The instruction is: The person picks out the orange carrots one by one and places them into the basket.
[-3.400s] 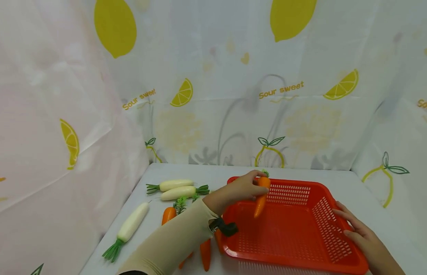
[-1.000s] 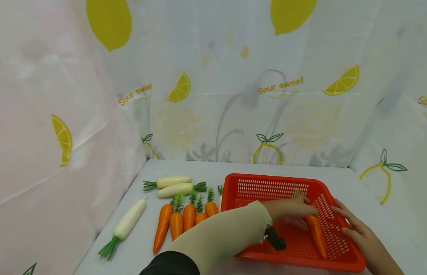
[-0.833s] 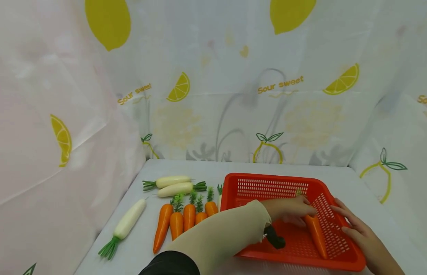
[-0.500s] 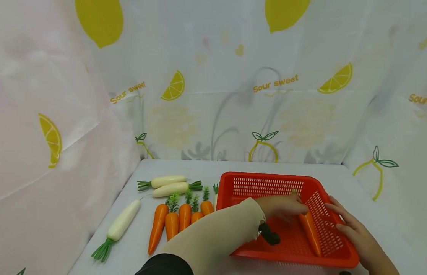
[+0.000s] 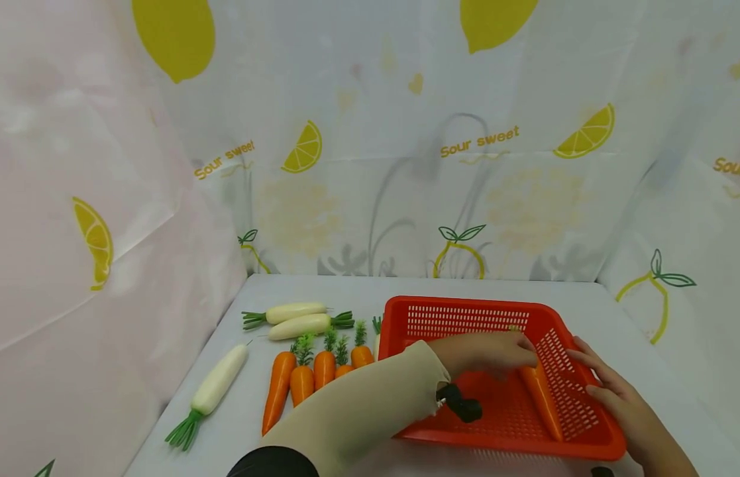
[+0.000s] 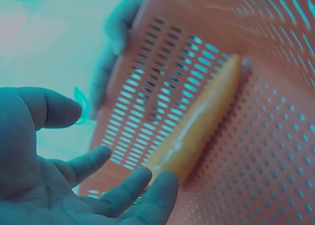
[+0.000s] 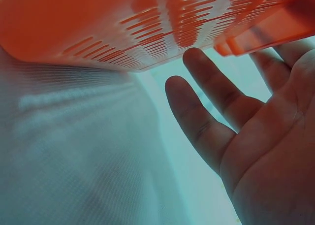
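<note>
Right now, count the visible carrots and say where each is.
6: five carrots lie side by side left of the red basket, some partly behind the sleeve; one carrot is inside, near its right wall. The sleeve may hide more.

The left arm wears a plain, smooth beige sleeve (image 5: 360, 404), snug along the forearm and slightly creased, with a broad black band (image 5: 274, 462) at its lower end in the head view. A rounded, matte black piece (image 5: 464, 405) sits at the wrist beside the sleeve's edge. The left hand (image 5: 505, 352) and right hand (image 5: 621, 401) are bare, without gloves.
</note>
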The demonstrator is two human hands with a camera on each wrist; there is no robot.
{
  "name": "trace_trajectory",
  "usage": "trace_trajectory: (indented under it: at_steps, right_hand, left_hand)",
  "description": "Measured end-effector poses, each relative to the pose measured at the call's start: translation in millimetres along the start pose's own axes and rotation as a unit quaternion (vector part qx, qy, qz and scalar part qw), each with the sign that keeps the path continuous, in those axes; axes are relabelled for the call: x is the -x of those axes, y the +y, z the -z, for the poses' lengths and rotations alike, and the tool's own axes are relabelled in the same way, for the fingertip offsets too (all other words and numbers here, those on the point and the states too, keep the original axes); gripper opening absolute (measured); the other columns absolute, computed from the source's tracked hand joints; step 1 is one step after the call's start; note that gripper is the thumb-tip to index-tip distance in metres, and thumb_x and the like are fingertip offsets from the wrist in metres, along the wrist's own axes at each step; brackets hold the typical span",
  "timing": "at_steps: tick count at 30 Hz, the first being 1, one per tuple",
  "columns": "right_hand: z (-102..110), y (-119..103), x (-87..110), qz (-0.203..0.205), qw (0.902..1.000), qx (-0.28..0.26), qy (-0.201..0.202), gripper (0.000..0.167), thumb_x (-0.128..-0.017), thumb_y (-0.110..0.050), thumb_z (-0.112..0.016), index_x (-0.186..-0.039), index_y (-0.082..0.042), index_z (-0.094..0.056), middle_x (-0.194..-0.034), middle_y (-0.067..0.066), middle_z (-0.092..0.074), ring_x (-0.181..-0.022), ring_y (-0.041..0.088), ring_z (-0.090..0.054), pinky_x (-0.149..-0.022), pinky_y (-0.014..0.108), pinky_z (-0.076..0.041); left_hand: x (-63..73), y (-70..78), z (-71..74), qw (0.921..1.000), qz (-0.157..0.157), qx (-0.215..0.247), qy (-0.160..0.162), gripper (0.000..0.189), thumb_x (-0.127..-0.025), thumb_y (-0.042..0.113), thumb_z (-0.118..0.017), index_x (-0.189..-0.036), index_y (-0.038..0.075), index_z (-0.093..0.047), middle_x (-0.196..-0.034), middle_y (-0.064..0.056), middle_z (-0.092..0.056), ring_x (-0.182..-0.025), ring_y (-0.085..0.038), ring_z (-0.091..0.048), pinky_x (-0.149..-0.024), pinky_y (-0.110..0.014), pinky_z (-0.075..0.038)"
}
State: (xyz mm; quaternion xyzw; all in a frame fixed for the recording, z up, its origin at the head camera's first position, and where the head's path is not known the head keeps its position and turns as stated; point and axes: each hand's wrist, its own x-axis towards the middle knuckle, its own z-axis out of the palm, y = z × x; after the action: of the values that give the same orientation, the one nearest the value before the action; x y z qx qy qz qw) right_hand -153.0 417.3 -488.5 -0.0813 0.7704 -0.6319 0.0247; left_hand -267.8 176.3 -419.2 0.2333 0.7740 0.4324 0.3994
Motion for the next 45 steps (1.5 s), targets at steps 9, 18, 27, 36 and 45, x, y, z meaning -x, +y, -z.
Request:
trace_trajectory:
  at_steps: [9, 18, 27, 36, 45]
  right_hand:
    - [-3, -1, -1.4, 0.001, 0.9997, -0.022, -0.008, 0.053, -0.110, -0.004, -0.036, -0.162, -0.014, -0.036, -0.162, -0.038, -0.022, -0.124, -0.022, -0.043, -0.082, 0.032, -0.063]
    - [1, 3, 0.6, -0.037, 0.9989, -0.028, 0.008, 0.052, -0.112, -0.010, -0.040, -0.163, -0.019, -0.038, -0.168, -0.031, -0.014, -0.120, -0.024, -0.045, -0.083, 0.034, -0.063]
    - [0, 0, 0.3, -0.076, 0.9963, -0.041, 0.008, 0.053, -0.112, -0.013, -0.040, -0.164, -0.026, -0.036, -0.172, -0.025, -0.004, -0.114, -0.017, -0.055, -0.082, 0.048, -0.062]
    - [3, 0, -0.6, -0.051, 0.9980, -0.035, -0.006, 0.053, -0.113, -0.011, -0.037, -0.164, -0.023, -0.033, -0.169, -0.032, -0.008, -0.117, -0.021, -0.049, -0.082, 0.044, -0.063]
    - [4, 3, 2.7, -0.061, 0.9980, -0.014, -0.006, 0.053, -0.114, -0.016, -0.034, -0.167, -0.023, -0.027, -0.169, -0.033, -0.004, -0.120, -0.021, -0.040, -0.084, 0.035, -0.063]
  left_hand:
    - [31.9, -4.7, 19.7, 0.9964, -0.049, 0.066, 0.020, 0.029, -0.104, 0.024, -0.065, -0.131, 0.015, -0.064, -0.116, -0.001, -0.068, -0.096, -0.022, -0.063, -0.082, -0.036, -0.059]
    - [59.6, -4.8, 46.9, 0.9852, -0.109, 0.116, 0.062, 0.034, -0.105, 0.024, -0.065, -0.138, 0.016, -0.061, -0.119, 0.000, -0.066, -0.108, -0.023, -0.068, -0.098, -0.043, -0.058]
    - [101.7, -17.3, 57.7, 0.9420, -0.209, 0.171, 0.199, 0.025, -0.107, 0.023, -0.055, -0.130, 0.020, -0.064, -0.127, -0.004, -0.067, -0.110, -0.029, -0.069, -0.101, -0.043, -0.055]
    - [130.9, -32.8, 54.6, 0.9154, -0.227, 0.216, 0.253, 0.027, -0.104, 0.015, -0.052, -0.128, 0.009, -0.063, -0.128, -0.015, -0.064, -0.105, -0.027, -0.068, -0.106, -0.045, -0.052]
    - [154.7, -65.4, 54.8, 0.9191, -0.209, 0.156, 0.296, 0.027, -0.102, 0.018, -0.054, -0.127, 0.013, -0.064, -0.130, -0.008, -0.062, -0.108, -0.019, -0.066, -0.101, -0.045, -0.053]
